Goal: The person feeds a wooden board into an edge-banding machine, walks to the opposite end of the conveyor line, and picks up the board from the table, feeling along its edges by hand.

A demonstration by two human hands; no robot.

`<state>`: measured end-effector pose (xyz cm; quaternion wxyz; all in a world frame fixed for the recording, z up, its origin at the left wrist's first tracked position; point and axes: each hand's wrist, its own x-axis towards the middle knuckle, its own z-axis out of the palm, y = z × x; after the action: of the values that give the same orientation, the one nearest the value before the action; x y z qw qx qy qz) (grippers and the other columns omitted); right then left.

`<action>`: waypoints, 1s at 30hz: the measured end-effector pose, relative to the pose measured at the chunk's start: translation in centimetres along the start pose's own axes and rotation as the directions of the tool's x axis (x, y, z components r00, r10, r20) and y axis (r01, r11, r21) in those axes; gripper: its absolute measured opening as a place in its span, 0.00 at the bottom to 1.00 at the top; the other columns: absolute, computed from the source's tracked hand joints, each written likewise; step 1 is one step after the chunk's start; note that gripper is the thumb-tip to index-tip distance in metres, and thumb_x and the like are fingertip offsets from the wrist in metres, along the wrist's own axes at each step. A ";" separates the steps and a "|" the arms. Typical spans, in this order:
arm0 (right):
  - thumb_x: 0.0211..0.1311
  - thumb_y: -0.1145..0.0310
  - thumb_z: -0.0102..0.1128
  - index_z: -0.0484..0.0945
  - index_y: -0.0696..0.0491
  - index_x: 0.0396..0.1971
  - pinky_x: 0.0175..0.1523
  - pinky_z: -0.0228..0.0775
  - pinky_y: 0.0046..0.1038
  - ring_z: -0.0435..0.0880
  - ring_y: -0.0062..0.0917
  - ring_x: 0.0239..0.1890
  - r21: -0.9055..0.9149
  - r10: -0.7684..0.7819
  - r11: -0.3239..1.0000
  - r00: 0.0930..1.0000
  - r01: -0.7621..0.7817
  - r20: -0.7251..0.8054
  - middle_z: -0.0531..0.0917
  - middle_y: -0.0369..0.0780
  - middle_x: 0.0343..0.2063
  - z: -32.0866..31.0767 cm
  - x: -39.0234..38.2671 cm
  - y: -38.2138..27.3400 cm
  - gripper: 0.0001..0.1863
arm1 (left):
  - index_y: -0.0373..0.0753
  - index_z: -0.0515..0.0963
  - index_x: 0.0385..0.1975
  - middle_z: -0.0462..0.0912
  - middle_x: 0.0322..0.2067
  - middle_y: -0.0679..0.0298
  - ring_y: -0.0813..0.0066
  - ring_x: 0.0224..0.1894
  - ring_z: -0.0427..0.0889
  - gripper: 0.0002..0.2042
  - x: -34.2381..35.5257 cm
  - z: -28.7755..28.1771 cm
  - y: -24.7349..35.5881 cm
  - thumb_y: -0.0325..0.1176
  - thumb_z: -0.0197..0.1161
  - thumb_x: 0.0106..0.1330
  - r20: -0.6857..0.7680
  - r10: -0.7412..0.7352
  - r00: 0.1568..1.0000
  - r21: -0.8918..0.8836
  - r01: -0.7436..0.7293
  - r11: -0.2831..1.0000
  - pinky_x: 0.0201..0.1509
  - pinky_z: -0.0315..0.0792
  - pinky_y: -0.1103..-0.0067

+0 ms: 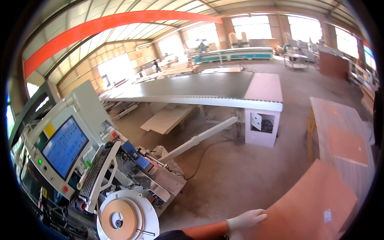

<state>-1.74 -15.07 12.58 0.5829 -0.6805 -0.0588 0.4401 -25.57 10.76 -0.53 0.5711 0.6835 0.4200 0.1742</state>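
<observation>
My left hand (246,219), in a white glove, reaches in from the bottom and holds the edge of an orange-brown board (304,200) at the lower right. A small white label is on that board. My right hand is not in view. To the left of my arm, a round white reel holder carries a wooden-coloured banding roll (109,219), beneath a machine's keyboard (98,164) and control screen (64,146).
A long conveyor table (188,86) crosses ahead, with boards (168,118) beneath it and a grey support arm (196,140). More panels (340,128) lie on a stand at right. A distant person (156,66) and large machines (232,56) stand behind. A cable runs along the floor.
</observation>
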 end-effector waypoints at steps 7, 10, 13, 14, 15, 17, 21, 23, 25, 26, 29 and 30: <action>0.75 0.60 0.47 0.73 0.60 0.56 0.57 0.71 0.43 0.77 0.40 0.53 -0.203 -0.161 0.949 0.925 0.241 0.344 0.79 0.46 0.52 7.1 18.4 7.8 0.21 | 0.33 0.72 0.61 0.81 0.55 0.48 0.56 0.59 0.79 0.28 -8.8 -10.0 -9.4 0.52 0.52 0.75 -0.499 -0.154 0.853 -0.075 0.134 0.988 0.63 0.70 0.69; 0.77 0.61 0.43 0.77 0.63 0.50 0.48 0.75 0.30 0.80 0.24 0.42 -0.322 -0.154 0.853 0.789 0.410 0.596 0.83 0.37 0.42 15.1 25.6 10.6 0.21 | 0.32 0.71 0.61 0.81 0.54 0.47 0.56 0.58 0.80 0.28 -13.9 -12.7 -12.3 0.51 0.52 0.75 -0.622 -0.278 0.732 -0.230 0.169 0.958 0.63 0.70 0.69; 0.76 0.62 0.46 0.78 0.61 0.50 0.45 0.77 0.31 0.82 0.26 0.39 -0.336 -0.008 0.864 0.677 0.376 0.736 0.84 0.38 0.39 25.6 28.3 12.5 0.19 | 0.30 0.71 0.61 0.82 0.52 0.45 0.56 0.57 0.81 0.27 -17.5 -13.6 -16.3 0.49 0.54 0.75 -0.786 -0.301 0.540 -0.249 0.168 0.954 0.62 0.71 0.70; 0.74 0.61 0.49 0.78 0.61 0.48 0.45 0.75 0.27 0.81 0.24 0.40 -0.316 0.010 0.857 0.600 0.407 0.800 0.84 0.38 0.39 29.4 28.8 12.7 0.18 | 0.29 0.70 0.61 0.82 0.51 0.45 0.56 0.57 0.81 0.27 -18.2 -13.6 -17.4 0.47 0.55 0.75 -0.814 -0.339 0.472 -0.308 0.145 0.940 0.61 0.71 0.69; 0.72 0.61 0.51 0.79 0.61 0.46 0.44 0.73 0.23 0.81 0.21 0.40 -0.298 0.035 0.851 0.520 0.433 0.853 0.83 0.38 0.38 32.5 28.9 13.0 0.18 | 0.29 0.70 0.61 0.83 0.51 0.45 0.56 0.57 0.81 0.26 -19.0 -13.8 -18.2 0.47 0.55 0.75 -0.834 -0.361 0.417 -0.332 0.144 0.932 0.61 0.72 0.69; 0.72 0.59 0.54 0.78 0.54 0.28 0.31 0.63 0.22 0.71 0.13 0.25 -0.399 0.080 0.797 0.576 0.453 0.814 0.74 0.28 0.22 38.2 29.9 15.0 0.16 | 0.28 0.70 0.61 0.83 0.51 0.44 0.55 0.57 0.81 0.25 -20.2 -13.6 -18.6 0.45 0.55 0.75 -0.870 -0.400 0.288 -0.374 0.142 0.917 0.60 0.72 0.69; 0.70 0.58 0.57 0.72 0.52 0.19 0.25 0.53 0.25 0.61 0.12 0.20 -0.489 0.174 0.735 0.566 0.470 0.806 0.67 0.26 0.16 46.1 31.2 17.7 0.20 | 0.29 0.71 0.59 0.84 0.47 0.44 0.52 0.53 0.83 0.23 -20.5 -13.0 -18.8 0.43 0.55 0.74 -0.872 -0.476 0.116 -0.461 0.134 0.877 0.56 0.74 0.67; 0.69 0.57 0.58 0.73 0.53 0.18 0.25 0.56 0.25 0.64 0.13 0.20 -0.514 0.174 0.624 0.536 0.588 0.826 0.69 0.28 0.17 48.6 32.2 18.8 0.21 | 0.30 0.72 0.58 0.84 0.46 0.45 0.54 0.52 0.84 0.23 -20.2 -12.5 -19.8 0.43 0.55 0.75 -0.861 -0.505 0.064 -0.484 0.204 0.851 0.55 0.75 0.68; 0.69 0.56 0.58 0.73 0.53 0.18 0.25 0.55 0.26 0.63 0.13 0.20 -0.505 0.201 0.573 0.487 0.645 0.850 0.68 0.28 0.16 51.2 31.6 18.5 0.22 | 0.31 0.74 0.55 0.85 0.43 0.46 0.54 0.47 0.85 0.21 -19.3 -11.7 -21.3 0.44 0.54 0.75 -0.860 -0.509 0.006 -0.487 0.283 0.826 0.51 0.76 0.69; 0.69 0.55 0.58 0.72 0.53 0.18 0.25 0.55 0.27 0.63 0.13 0.20 -0.480 0.217 0.534 0.435 0.697 0.874 0.68 0.28 0.16 52.6 31.4 18.4 0.22 | 0.31 0.74 0.55 0.85 0.43 0.46 0.54 0.47 0.85 0.21 -18.9 -9.7 -22.4 0.44 0.54 0.75 -0.857 -0.515 -0.015 -0.498 0.283 0.820 0.51 0.76 0.69; 0.68 0.53 0.58 0.74 0.55 0.18 0.27 0.61 0.32 0.66 0.19 0.20 -0.463 0.255 0.454 0.387 0.761 0.886 0.71 0.32 0.14 56.3 34.9 21.1 0.24 | 0.34 0.75 0.53 0.83 0.46 0.48 0.52 0.47 0.82 0.14 -16.4 -7.5 -26.3 0.35 0.52 0.75 -0.837 -0.530 -0.136 -0.544 0.102 0.833 0.51 0.74 0.69; 0.68 0.52 0.58 0.75 0.56 0.19 0.28 0.62 0.33 0.67 0.20 0.20 -0.420 0.259 0.425 0.336 0.802 0.905 0.71 0.33 0.14 57.6 36.5 21.8 0.24 | 0.33 0.75 0.51 0.83 0.40 0.45 0.51 0.41 0.82 0.13 -15.6 -7.7 -25.2 0.35 0.51 0.76 -0.835 -0.525 -0.166 -0.543 0.086 0.835 0.48 0.75 0.67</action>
<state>-27.51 42.41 -21.34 0.1038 -0.4826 -0.7105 0.5016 -49.66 3.49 -17.88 0.2006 0.1141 0.8170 0.5285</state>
